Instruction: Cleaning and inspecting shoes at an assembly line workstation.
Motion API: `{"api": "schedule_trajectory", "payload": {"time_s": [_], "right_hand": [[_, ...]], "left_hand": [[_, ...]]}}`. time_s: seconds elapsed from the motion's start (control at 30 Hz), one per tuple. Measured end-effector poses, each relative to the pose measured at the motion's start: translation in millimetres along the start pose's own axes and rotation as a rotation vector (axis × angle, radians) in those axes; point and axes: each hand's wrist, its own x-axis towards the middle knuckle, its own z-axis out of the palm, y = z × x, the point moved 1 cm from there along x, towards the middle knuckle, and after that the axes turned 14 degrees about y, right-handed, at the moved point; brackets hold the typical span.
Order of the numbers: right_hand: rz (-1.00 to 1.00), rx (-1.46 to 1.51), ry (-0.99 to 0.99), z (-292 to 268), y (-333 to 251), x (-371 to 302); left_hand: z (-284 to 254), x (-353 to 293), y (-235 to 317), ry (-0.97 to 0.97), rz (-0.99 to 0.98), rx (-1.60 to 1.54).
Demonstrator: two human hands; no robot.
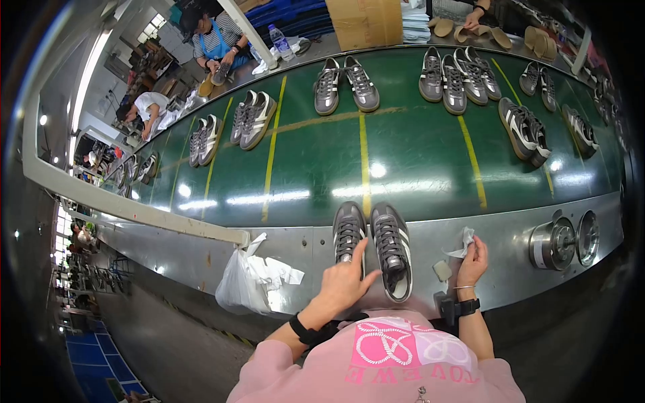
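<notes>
In the head view, lower centre, the left hand (pixel 341 285), thumb and index finger spread, covers the heel of the left grey sneaker (pixel 349 227), its grip hidden. Lower right, the right hand (pixel 473 263) pinches a white cloth (pixel 464 246). Steadying the heel should limit sliding.

Around me, I see a long lit lamp (pixel 89 76), a window (pixel 154 25) and dark floor (pixel 195 359).

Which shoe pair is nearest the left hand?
The grey pair overlapping the metal ledge, at the left hand; other shoes are farther off, on or beyond the green belt.
</notes>
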Motion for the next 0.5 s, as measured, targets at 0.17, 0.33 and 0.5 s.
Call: {"api": "schedule_trajectory", "payload": {"time_s": [0.17, 0.33, 0.5], "right_hand": [[-0.01, -0.01, -0.004, 4, -2, -5], [-0.064, -0.06, 0.019, 6, 10, -8], [-0.061, -0.06, -0.001, 7, 3, -4]], "left_hand": [[11, 9, 22, -0.216, -0.027, 0.084], [10, 3, 18, -0.268, -0.107, 0.191], [28, 3, 17, -0.204, -0.134, 0.185]]}}
